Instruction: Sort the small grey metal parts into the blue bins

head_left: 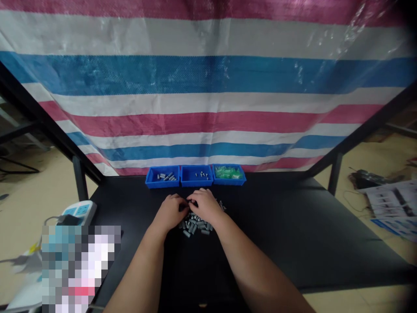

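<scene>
Matte black tabletop [276,226]: backed by a multicoloured striped plastic sheet [208,74].
Small grey metallic cylinders [194,227]: heaped mid-table, partly covered by the hands.
Left hand [170,211] and right hand [205,205]: fingers curled, tips almost meeting; whether anything is held cannot be told.
Blue plastic bins [196,183]: three, lined up on the far side.

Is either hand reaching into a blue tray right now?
No: the left hand and right hand are close together at the pile of grey pieces, on the near side of the blue trays.
</scene>
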A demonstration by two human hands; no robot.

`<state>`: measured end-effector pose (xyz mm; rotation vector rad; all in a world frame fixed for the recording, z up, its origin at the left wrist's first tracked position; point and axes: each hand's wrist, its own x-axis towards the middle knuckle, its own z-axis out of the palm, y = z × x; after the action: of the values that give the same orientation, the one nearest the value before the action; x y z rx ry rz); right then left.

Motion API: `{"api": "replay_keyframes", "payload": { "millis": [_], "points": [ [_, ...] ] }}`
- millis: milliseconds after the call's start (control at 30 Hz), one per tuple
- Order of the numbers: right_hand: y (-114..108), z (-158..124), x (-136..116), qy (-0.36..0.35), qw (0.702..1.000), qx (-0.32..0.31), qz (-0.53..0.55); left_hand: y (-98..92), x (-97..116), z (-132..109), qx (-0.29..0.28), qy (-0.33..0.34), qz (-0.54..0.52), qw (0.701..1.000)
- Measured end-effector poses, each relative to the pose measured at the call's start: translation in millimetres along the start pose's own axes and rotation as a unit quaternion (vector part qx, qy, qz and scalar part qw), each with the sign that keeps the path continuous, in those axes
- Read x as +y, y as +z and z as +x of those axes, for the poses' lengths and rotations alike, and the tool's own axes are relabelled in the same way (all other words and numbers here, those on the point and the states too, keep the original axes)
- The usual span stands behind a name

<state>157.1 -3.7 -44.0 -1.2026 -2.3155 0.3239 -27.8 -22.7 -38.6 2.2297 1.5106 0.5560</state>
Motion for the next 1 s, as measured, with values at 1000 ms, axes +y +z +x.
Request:
{"api": "replay_keyframes", "payload": {
  "millis": [1000],
  "points": [
    [-2.4,0.5,25.9,0.106,0.965,0.19,0.147,0.2,14.6,-1.9,-0.031,0.0,0.038,0.999]
  ]
}}
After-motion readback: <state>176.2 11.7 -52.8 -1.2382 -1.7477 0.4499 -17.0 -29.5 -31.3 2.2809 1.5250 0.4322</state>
